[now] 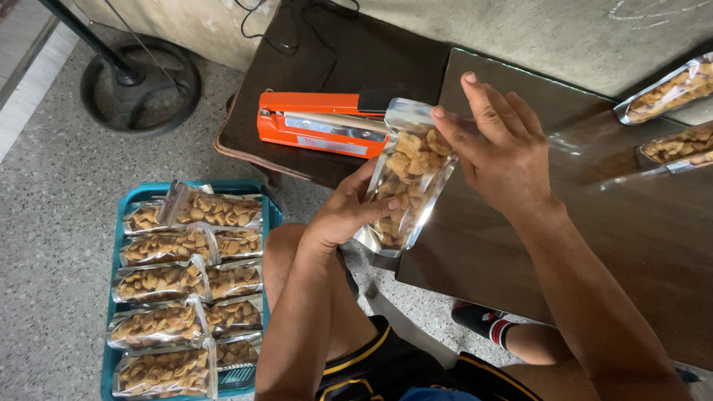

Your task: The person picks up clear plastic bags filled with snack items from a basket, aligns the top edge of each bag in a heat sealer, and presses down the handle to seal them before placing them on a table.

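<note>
From the head camera, looking down: both hands grasp one clear stand-up pouch of fried snacks [407,182], held tilted in the air above the gap between the person's knee and the dark brown bench [594,245]. The left hand [343,212] wraps the pouch's lower half, thumb lying across the front and fingers behind. The right hand [501,152] pinches the pouch's top edge between thumb and fingers, the forefinger raised straight (the pouch mouth itself is partly hidden by that hand, so whether it is sealed cannot be told).

Just behind the pouch, an orange heat sealer [319,125] lies on a smaller dark table [297,59], its black cord running off toward the wall. On the speckled floor to the left, a blue tray [119,327] holds two rows of filled pouches [186,297], overlapping one another. Two more filled pouches [672,111] lie on the far right of the bench, well apart from the hands. A round fan base [141,82] stands at the upper left.
</note>
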